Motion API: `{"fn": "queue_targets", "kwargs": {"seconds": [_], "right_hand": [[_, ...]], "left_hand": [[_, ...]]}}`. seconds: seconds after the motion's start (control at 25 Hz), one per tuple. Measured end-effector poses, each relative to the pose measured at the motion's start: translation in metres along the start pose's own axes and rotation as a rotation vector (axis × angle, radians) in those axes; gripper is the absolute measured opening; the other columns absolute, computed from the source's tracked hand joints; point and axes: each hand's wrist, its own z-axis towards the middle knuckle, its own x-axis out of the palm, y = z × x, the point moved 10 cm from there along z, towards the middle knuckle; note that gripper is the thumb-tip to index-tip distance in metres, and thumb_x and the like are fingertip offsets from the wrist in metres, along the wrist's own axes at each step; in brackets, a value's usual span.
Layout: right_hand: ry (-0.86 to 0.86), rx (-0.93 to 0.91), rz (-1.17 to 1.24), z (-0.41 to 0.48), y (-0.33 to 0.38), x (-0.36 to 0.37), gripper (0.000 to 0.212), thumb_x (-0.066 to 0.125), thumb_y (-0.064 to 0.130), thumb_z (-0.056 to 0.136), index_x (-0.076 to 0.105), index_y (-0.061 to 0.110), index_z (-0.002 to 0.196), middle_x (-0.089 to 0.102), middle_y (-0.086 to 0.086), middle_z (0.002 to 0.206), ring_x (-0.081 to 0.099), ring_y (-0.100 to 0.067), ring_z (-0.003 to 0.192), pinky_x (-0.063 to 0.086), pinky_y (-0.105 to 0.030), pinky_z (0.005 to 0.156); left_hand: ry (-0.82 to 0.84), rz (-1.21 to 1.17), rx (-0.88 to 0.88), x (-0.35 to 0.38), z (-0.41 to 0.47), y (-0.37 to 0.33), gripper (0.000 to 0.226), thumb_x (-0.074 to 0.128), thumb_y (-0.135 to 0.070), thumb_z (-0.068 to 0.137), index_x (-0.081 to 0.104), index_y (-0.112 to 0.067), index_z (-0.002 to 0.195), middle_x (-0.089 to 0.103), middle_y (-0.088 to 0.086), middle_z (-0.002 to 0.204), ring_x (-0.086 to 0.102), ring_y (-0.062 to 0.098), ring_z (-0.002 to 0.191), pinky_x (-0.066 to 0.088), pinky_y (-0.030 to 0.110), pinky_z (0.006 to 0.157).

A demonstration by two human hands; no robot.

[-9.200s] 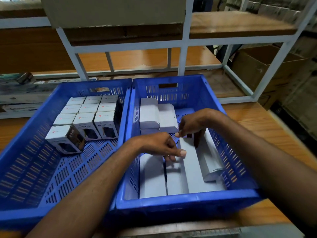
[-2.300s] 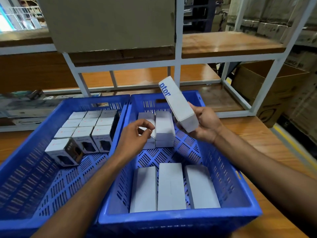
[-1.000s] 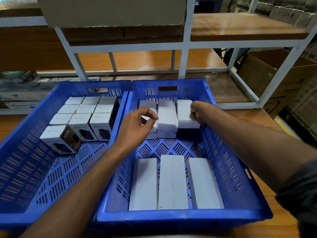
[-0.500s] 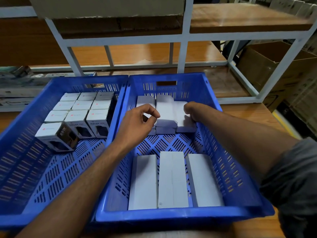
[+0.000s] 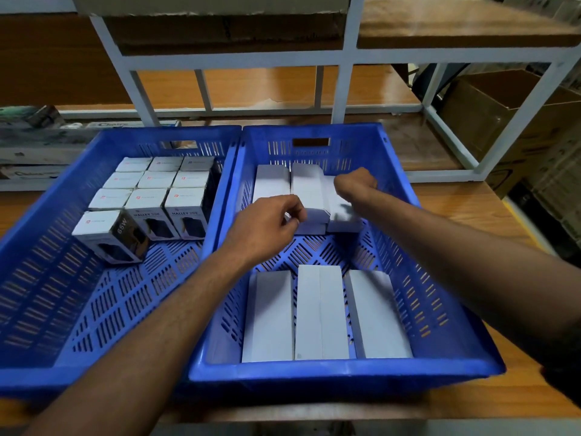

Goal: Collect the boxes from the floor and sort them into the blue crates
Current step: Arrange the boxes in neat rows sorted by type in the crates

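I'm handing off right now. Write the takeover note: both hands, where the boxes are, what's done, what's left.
Left hand: over the right crate, fingers curled, holding nothing clearly visible.
Right hand: closed, resting on the rightmost box of the far row.
Right crate: far row of three plain white boxes, near row of three lying flat.
Left crate: printed boxes packed at the far end.
Done: boxes visible are crated.
Left: the floor is out of view; check it.
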Motion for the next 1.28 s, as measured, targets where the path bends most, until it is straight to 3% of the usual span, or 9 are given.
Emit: {"fn": "queue_targets", "kwargs": {"seconds": [0.08, 0.16, 0.32, 0.44, 0.72, 0.88, 1.0, 1.12, 1.28], "right_hand": [[0.164, -0.047, 0.099, -0.020, -0.004, 0.018, 0.012, 0.064, 0.010, 0.086, 0.066, 0.004, 0.095, 0.065, -0.010, 0.083, 0.065, -0.024, 0.073, 0.046, -0.024, 0.057], [0.486, -0.183, -0.071, -0.062, -0.008, 0.051, 0.008, 0.072, 0.013, 0.086, 0.067, 0.008, 0.090, 0.062, -0.006, 0.074, 0.058, -0.018, 0.063, 0.041, -0.021, 0.056], [0.956, -0.617, -0.589, -0.144, -0.020, 0.103, 0.087, 0.092, 0.043, 0.075, 0.048, 0.026, 0.148, 0.058, 0.007, 0.136, 0.054, -0.014, 0.126, 0.044, -0.028, 0.106], [0.985, -0.706, -0.774, -0.163, -0.029, 0.115, 0.113, 0.092, 0.042, 0.075, 0.022, 0.025, 0.162, 0.033, 0.005, 0.164, 0.031, -0.016, 0.151, 0.025, -0.030, 0.122], [0.963, -0.594, -0.872, -0.143, -0.038, 0.119, 0.126, 0.096, 0.065, 0.047, 0.040, 0.024, 0.153, 0.048, 0.007, 0.152, 0.045, -0.019, 0.142, 0.038, -0.038, 0.119], [0.985, -0.517, -0.517, -0.130, -0.020, 0.092, 0.069, 0.098, 0.032, 0.063, 0.067, 0.012, 0.121, 0.072, 0.001, 0.108, 0.066, -0.019, 0.106, 0.053, -0.037, 0.099], [0.880, -0.559, -0.120, -0.113, 0.010, 0.049, 0.042, 0.092, 0.007, 0.070, 0.073, 0.007, 0.107, 0.077, -0.005, 0.094, 0.068, -0.012, 0.088, 0.055, -0.030, 0.086], [0.671, -0.468, 0.333, -0.087, 0.026, 0.011, 0.045, 0.092, 0.019, 0.074, 0.073, 0.002, 0.112, 0.078, -0.013, 0.102, 0.071, -0.020, 0.088, 0.054, -0.038, 0.087], [0.613, -0.391, 0.717, -0.077, 0.037, -0.013, 0.053, 0.076, 0.044, 0.085, 0.072, 0.002, 0.117, 0.072, -0.020, 0.108, 0.066, -0.026, 0.085, 0.053, -0.032, 0.076]], "left_hand": [[0.114, 0.130, 0.049, 0.017, -0.002, -0.001, 0.017, 0.056, -0.020, 0.094, 0.067, -0.032, 0.099, 0.070, -0.018, 0.091, 0.064, 0.009, 0.083, 0.056, 0.037, 0.074], [0.270, 0.275, 0.058, 0.037, -0.006, 0.007, 0.014, 0.055, -0.027, 0.094, 0.065, -0.033, 0.103, 0.071, -0.011, 0.102, 0.066, 0.018, 0.094, 0.057, 0.041, 0.077], [0.496, 0.402, 0.054, 0.064, -0.017, 0.020, 0.021, 0.060, -0.048, 0.095, 0.066, -0.033, 0.108, 0.071, -0.009, 0.107, 0.067, 0.020, 0.098, 0.057, 0.042, 0.080], [0.575, 0.410, 0.042, 0.070, -0.022, 0.022, 0.020, 0.064, -0.045, 0.094, 0.070, -0.032, 0.109, 0.071, -0.009, 0.109, 0.066, 0.018, 0.101, 0.056, 0.040, 0.084], [0.668, 0.392, -0.022, 0.079, -0.025, 0.035, 0.019, 0.070, -0.033, 0.090, 0.075, -0.018, 0.101, 0.076, 0.000, 0.101, 0.071, 0.023, 0.095, 0.060, 0.045, 0.087], [0.714, 0.280, -0.060, 0.079, -0.030, 0.029, 0.057, 0.063, -0.071, 0.088, 0.071, -0.019, 0.111, 0.074, -0.002, 0.105, 0.069, 0.019, 0.097, 0.057, 0.041, 0.090], [0.705, -0.021, -0.080, 0.076, -0.029, 0.018, 0.051, 0.058, -0.065, 0.094, 0.066, -0.021, 0.119, 0.072, -0.004, 0.103, 0.071, 0.013, 0.091, 0.055, 0.028, 0.080], [0.592, -0.389, -0.075, 0.066, -0.021, 0.006, 0.048, 0.066, -0.048, 0.097, 0.057, -0.021, 0.135, 0.071, -0.009, 0.118, 0.070, 0.008, 0.103, 0.057, 0.026, 0.090], [0.342, -0.532, -0.122, 0.046, -0.006, 0.016, 0.057, 0.064, -0.072, 0.086, 0.059, -0.028, 0.122, 0.073, 0.000, 0.119, 0.070, 0.022, 0.111, 0.055, 0.052, 0.100]]}}
